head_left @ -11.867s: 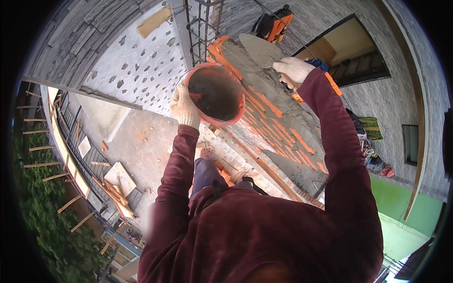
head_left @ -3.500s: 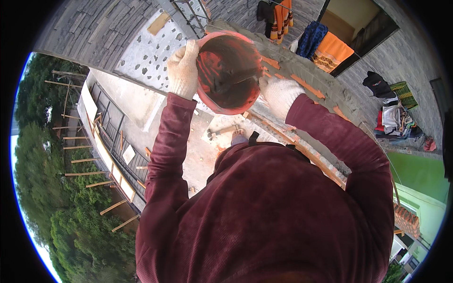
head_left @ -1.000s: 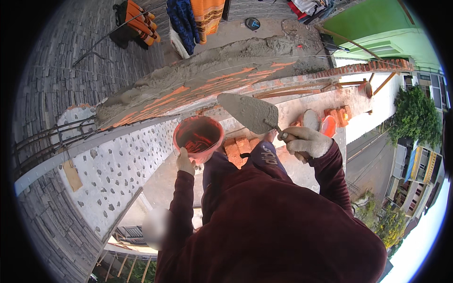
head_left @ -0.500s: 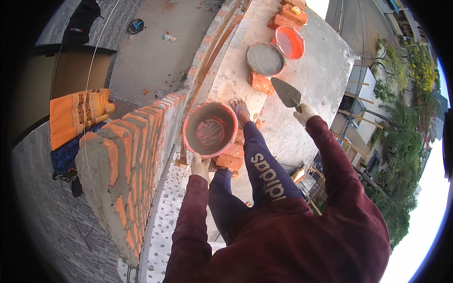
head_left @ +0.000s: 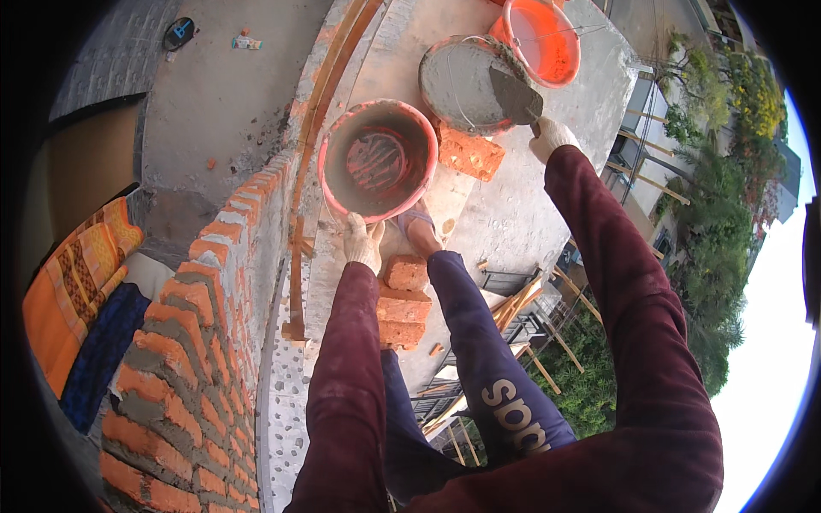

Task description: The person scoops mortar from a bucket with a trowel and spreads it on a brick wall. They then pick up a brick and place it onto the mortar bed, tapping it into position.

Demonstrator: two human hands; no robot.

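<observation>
My left hand (head_left: pixel 363 242), in a pale glove, is closed on the near rim of a red bucket (head_left: pixel 379 205). Its inside is coated grey, with a thin smear of mortar over the red bottom. In my gloved right hand (head_left: pixel 552 139) is the handle of a trowel (head_left: pixel 516 96). The trowel's grey, mortar-covered blade reaches over the right side of a second bucket (head_left: pixel 475 126), which is full of wet mortar (head_left: pixel 453 81). Whether the blade touches the mortar I cannot tell. The two buckets sit close together, with a brick (head_left: pixel 470 154) beside them.
An orange bucket (head_left: pixel 564 64) with cloudy liquid stands beyond the mortar. Stacked bricks (head_left: pixel 402 316) lie by my legs. On the left rises a brick wall (head_left: pixel 197 316) with mortar joints; orange cloth (head_left: pixel 77 291) hangs past it. Beams and greenery (head_left: pixel 701 256) lie beyond the slab's right edge.
My left hand has carried the red bucket forward, nearer the mortar bucket. The trowel has swung from beside the mortar bucket to over its right side. The whole view has shifted.
</observation>
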